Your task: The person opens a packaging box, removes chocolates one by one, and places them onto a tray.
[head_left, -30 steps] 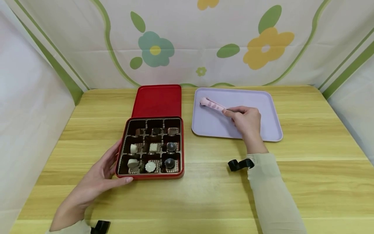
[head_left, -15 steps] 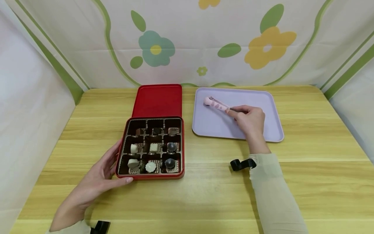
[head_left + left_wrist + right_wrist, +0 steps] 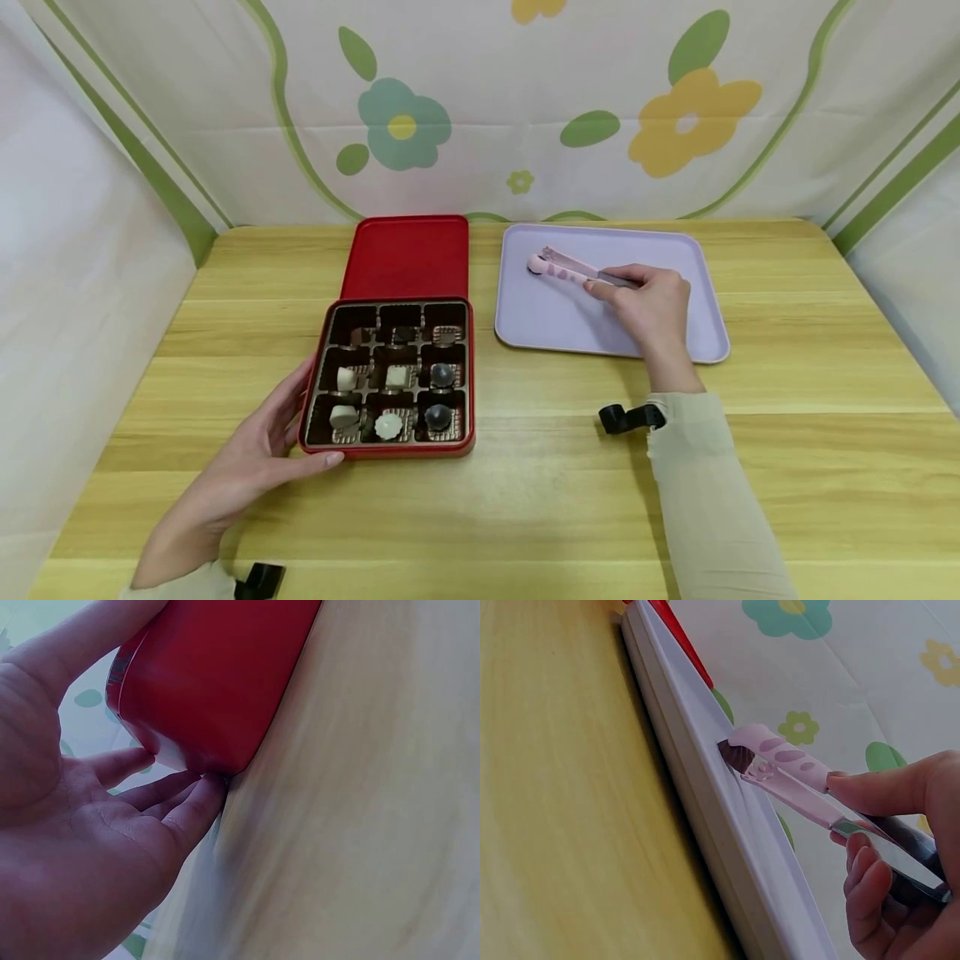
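My right hand (image 3: 651, 304) holds a pair of tongs (image 3: 567, 268) with pink tips and metal handles, thumb on one arm and fingers on the other. In the right wrist view the tongs' arms stand apart. A dark brown chocolate (image 3: 737, 756) lies at their tips, low over the lilac tray (image 3: 525, 329); whether both tips touch it I cannot tell. My left hand (image 3: 255, 454) grips the front left corner of a red chocolate box (image 3: 442, 451), thumb along its front and fingers against its left side. White, brown and dark chocolates sit in the box's compartments.
A red lid (image 3: 408, 258) lies flat behind the box. The wooden table (image 3: 540, 500) shows between box and tray and in front of them. A flower-patterned cloth (image 3: 480, 100) hangs along the table's back edge.
The tongs have spread at the tips and shifted a little to the right with my right hand. My left hand and the box have stayed in place.
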Motion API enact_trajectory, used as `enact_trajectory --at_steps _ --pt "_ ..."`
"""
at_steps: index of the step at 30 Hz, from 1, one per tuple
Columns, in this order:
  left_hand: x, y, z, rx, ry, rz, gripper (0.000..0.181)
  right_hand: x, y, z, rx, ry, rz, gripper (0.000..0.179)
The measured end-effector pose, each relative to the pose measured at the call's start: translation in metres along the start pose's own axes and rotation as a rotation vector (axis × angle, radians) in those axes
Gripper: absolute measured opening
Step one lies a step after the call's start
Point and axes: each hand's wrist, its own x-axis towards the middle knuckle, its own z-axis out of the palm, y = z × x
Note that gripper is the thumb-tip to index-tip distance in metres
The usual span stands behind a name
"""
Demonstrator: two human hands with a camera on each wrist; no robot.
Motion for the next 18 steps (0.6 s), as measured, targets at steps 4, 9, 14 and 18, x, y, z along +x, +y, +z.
enact_trajectory --at_steps 4,9,14,18 --pt "0.0 0.0 0.0 -0.006 0.0 0.009 0.116 0.001 -0.001 0.001 -0.002 0.008 -0.012 0.04" --pt "-0.001 0.001 0.0 0.008 0.0 0.002 0.116 0.001 -0.002 0.005 0.008 0.024 0.002 0.04" --pt "-0.001 0.002 -0.001 0.04 0.007 -0.029 0.117 0.004 -0.005 0.013 0.016 0.03 0.042 0.041" --pt "-0.001 0.002 -0.001 0.052 0.011 -0.038 0.117 0.007 -0.009 0.019 0.017 0.033 0.056 0.04"
